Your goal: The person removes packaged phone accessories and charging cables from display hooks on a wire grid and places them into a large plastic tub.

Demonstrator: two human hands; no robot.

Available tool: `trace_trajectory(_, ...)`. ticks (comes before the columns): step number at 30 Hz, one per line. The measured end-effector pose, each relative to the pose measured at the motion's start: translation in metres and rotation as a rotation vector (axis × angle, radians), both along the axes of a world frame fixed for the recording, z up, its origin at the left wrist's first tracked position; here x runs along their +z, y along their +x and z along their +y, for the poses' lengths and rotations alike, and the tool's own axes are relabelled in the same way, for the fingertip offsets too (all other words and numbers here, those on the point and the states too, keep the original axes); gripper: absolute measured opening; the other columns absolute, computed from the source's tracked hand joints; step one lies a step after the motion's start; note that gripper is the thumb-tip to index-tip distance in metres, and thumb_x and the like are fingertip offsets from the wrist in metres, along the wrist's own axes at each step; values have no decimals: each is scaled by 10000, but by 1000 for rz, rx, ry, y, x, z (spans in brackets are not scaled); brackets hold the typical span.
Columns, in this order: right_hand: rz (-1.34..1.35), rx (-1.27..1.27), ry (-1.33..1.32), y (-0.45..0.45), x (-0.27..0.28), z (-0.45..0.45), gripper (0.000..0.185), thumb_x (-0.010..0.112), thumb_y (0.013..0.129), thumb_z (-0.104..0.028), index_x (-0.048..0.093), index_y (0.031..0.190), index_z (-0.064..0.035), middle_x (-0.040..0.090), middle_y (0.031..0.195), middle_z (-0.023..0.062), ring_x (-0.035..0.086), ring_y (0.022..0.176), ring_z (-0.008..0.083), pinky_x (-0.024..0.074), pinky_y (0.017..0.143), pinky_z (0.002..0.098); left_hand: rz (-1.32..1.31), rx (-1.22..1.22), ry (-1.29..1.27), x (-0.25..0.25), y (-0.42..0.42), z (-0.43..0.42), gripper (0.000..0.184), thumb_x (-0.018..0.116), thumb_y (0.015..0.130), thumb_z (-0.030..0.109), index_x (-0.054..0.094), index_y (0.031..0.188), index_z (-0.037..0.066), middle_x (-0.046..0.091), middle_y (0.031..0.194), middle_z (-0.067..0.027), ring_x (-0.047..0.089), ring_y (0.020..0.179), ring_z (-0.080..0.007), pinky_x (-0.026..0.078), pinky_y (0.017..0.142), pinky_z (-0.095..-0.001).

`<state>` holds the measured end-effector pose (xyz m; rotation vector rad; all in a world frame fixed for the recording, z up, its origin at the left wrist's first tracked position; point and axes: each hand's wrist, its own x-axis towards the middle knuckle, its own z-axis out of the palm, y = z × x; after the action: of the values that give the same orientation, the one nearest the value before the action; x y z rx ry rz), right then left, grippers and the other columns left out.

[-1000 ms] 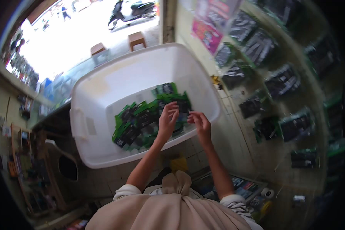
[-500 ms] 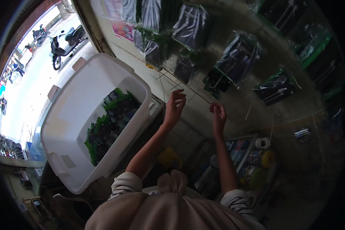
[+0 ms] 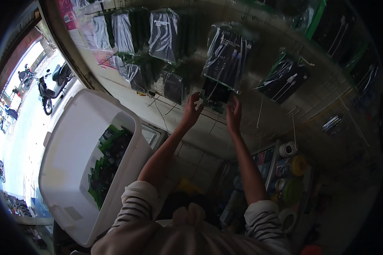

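A person's bare hands, the left hand and the right hand, reach up to either side of a dark packet at a wall display, beneath a larger plastic-wrapped packet. The dark packet lies between and just beyond the fingers, its long axis unclear in the dimness (the upper part is overlapped). Both hands are partly open, fingers loosely bent; neither is plainly nearer, and whether either grips it cannot be told.
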<state>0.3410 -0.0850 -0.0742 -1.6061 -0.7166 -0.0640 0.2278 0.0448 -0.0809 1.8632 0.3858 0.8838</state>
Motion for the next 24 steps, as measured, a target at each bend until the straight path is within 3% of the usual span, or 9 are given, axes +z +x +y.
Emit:
trace_trajectory(1,-6,-6,8,3,-6,6,409,468,809,-95,345,1193,-28,390,1163,145,404,1093,245,342,895,347,-6,-6,8,-12,10,8,476,551,771,53,328,1191,82,436,1120,-148,438,1063,-226,408,833,-356)
trace_trajectory(3,-52,-95,-52,10,-19,16,443,480,805,-102,325,1213,-30,396,1160,148,409,1079,257,335,893,354,-23,20,163,-28,31,20,583,584,728,67,277,1217,-9,401,1127,-196,392,1079,-306,324,912,-361)
trace_trajectory(6,-71,-76,-3,20,-33,30,463,490,808,-122,311,1223,-24,404,1152,160,417,1062,268,334,883,357,-68,50,325,-39,56,35,637,594,735,87,235,1260,45,326,1241,-186,325,1160,-295,287,944,-362)
trace_trajectory(9,-113,-110,-59,29,-36,35,454,502,809,-141,322,1204,-6,413,1128,177,427,1038,276,340,868,353,-142,-55,274,-37,73,42,664,599,729,105,218,1267,25,304,1260,-190,308,1171,-309,265,958,-345)
trace_trajectory(14,-160,-194,-96,27,-42,37,409,518,807,-159,365,1142,20,435,1066,188,437,1001,302,343,857,357,-147,32,267,-41,69,34,588,593,707,58,293,1209,-2,392,1112,-212,403,1032,-336,312,889,-365)
trace_trajectory(17,-258,-277,-51,17,-40,40,373,524,806,-167,391,1096,27,446,1027,185,446,973,315,345,842,366,-182,-9,40,-54,69,33,508,584,720,60,342,1165,21,427,1048,-188,443,964,-314,352,828,-358)
trace_trajectory(19,-262,-297,-14,11,-40,40,359,526,805,-171,401,1077,27,450,1010,182,450,961,320,346,834,372,-252,11,105,-54,67,31,401,519,783,22,342,1142,40,463,991,-134,540,790,-160,473,647,-262)
trace_trajectory(20,-247,-302,3,8,-39,39,348,527,803,-167,403,1066,26,449,1004,180,453,954,318,347,829,371,-256,14,80,-54,64,29,402,512,787,17,335,1147,43,490,944,-113,542,736,-150,467,643,-252)
trace_trajectory(24,-157,-276,6,-15,-30,29,330,528,798,-147,407,1056,19,448,993,171,460,941,298,355,812,360,-191,-66,-112,-25,24,8,414,512,786,14,328,1155,53,500,917,-108,535,765,-143,461,637,-247)
